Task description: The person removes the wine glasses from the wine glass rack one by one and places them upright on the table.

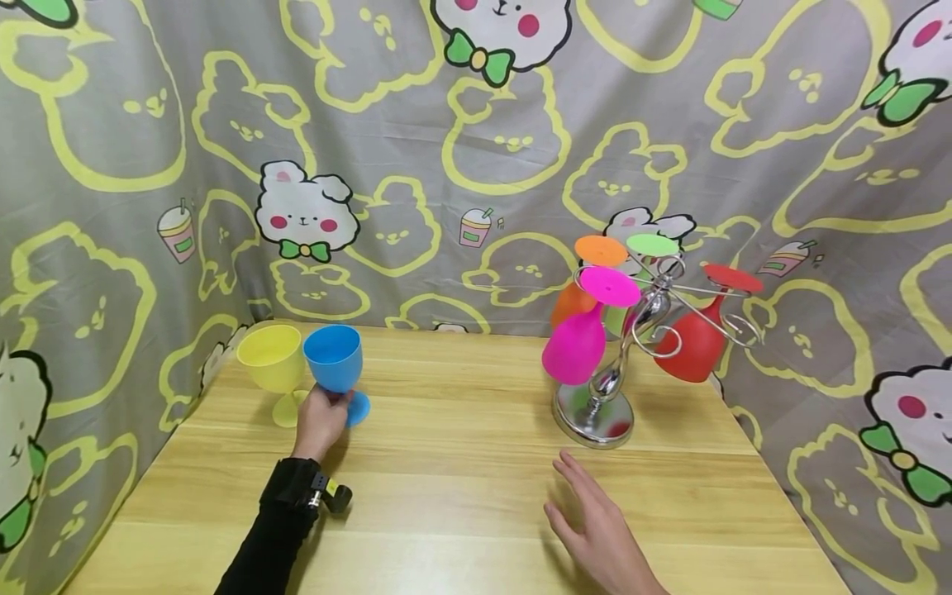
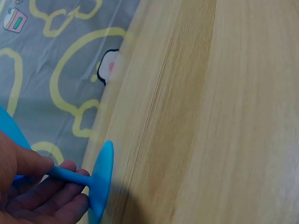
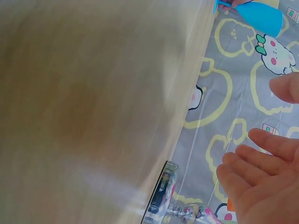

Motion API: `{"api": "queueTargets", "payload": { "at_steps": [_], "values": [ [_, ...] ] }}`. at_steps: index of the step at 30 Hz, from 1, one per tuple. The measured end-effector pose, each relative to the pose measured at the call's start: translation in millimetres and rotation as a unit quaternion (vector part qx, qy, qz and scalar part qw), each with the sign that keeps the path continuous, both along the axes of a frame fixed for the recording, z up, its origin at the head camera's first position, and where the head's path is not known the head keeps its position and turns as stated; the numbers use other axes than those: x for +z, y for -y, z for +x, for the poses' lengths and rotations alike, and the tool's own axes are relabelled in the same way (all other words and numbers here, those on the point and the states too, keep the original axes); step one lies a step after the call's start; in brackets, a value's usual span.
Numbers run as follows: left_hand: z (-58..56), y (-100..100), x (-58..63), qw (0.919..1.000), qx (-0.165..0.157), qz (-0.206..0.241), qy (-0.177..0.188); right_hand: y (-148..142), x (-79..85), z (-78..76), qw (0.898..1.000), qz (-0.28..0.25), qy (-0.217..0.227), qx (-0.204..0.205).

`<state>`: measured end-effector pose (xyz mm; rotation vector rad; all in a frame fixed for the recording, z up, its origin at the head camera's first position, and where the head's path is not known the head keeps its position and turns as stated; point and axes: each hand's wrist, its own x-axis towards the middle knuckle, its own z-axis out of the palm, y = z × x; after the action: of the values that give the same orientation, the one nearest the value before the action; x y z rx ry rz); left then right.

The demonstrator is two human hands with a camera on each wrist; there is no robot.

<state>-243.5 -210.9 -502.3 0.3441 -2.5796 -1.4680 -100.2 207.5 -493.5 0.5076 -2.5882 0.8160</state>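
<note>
At the left of the table, my left hand [image 1: 321,423] pinches the stem of a blue plastic goblet [image 1: 335,359] between thumb and fingers. Its bowl faces up and its round foot [image 2: 100,184] shows beyond my fingers; whether the foot touches the table I cannot tell. Just left of it stands a yellow goblet [image 1: 269,364], partly behind my hand. My right hand [image 1: 598,529] is over the front right of the table, fingers extended and holding nothing. Beyond it is a chrome goblet rack [image 1: 592,423] with magenta [image 1: 576,351], orange [image 1: 571,307], green [image 1: 653,245] and red [image 1: 692,343] goblets hanging upside down.
The rack's curled wire arms [image 1: 658,340] reach out toward the front and right. A grey curtain [image 1: 409,140] with yellow outlines and rabbit faces encloses the wooden table [image 1: 446,463] at the back and both sides.
</note>
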Motion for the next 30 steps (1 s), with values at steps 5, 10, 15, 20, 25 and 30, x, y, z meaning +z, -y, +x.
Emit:
{"api": "queueTargets", "payload": {
  "at_steps": [5,10,15,20,25,30],
  "values": [
    [5.5,3,1.4,0.9999,0.001,0.016,-0.003,2,-0.5,1.0,1.000,-0.001,0.003,0.003],
    [23.8,1,7.6,0.9981,-0.009,0.061,-0.001,3,-0.4,2.3,1.000,0.006,-0.013,0.003],
    [49.6,-8,10.5,0.9982,-0.028,0.051,0.011,5,-0.6,1.1,1.000,0.004,-0.030,0.008],
    [73.7,-26,9.4,0.9995,-0.026,-0.001,0.016,11,-0.4,-1.3,0.999,-0.013,-0.028,0.012],
    [96.3,-54,13.2,0.9990,-0.039,-0.019,0.003,22,3.0,-3.9,0.999,-0.027,-0.006,0.016],
    [118.0,-85,12.5,0.9933,-0.077,-0.081,-0.030,33,5.1,-9.4,0.998,-0.038,0.037,0.019]
  ]
}}
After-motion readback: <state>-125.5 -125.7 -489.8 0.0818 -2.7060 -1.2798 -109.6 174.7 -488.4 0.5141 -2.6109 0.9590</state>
